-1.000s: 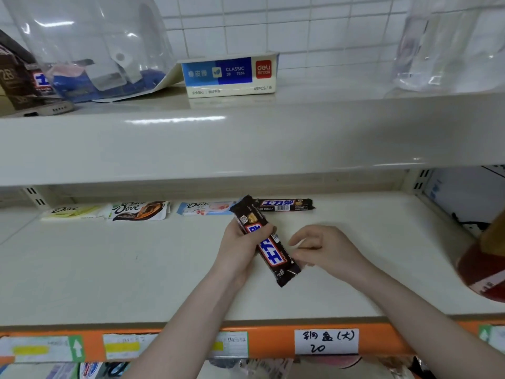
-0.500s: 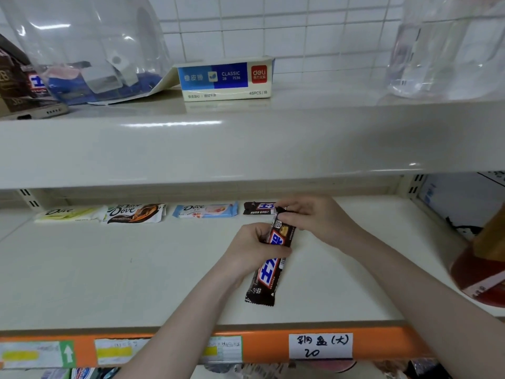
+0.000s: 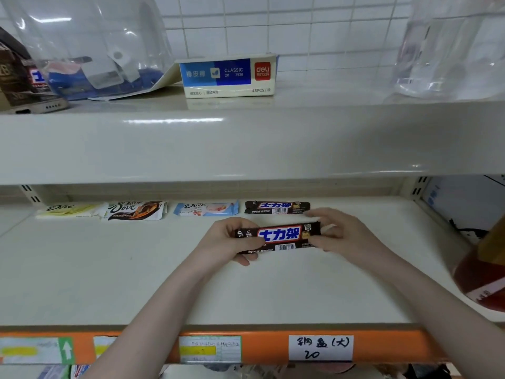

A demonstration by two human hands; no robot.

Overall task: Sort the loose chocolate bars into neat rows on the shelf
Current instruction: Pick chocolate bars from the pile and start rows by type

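Note:
A dark brown bar with a blue-and-white label (image 3: 278, 236) lies crosswise just above the cream shelf (image 3: 136, 283). My left hand (image 3: 226, 242) grips its left end and my right hand (image 3: 341, 236) pinches its right end. Behind it, along the back of the shelf, a row runs left to right: a pale yellow Dove bar (image 3: 68, 210), a brown-and-white Dove bar (image 3: 135, 210), a light blue Dove bar (image 3: 206, 209) and a second dark brown bar (image 3: 277, 207).
The upper shelf (image 3: 246, 143) overhangs the row. On it stand a blue eraser box (image 3: 228, 76) and clear plastic containers (image 3: 90, 42). A red-and-yellow object (image 3: 483, 269) sits at the right. An orange price strip (image 3: 259, 348) with labels edges the shelf front.
The held bar has turned from pointing away from me to lying crosswise, parallel to the back row. My right hand moved from its far end to its right end.

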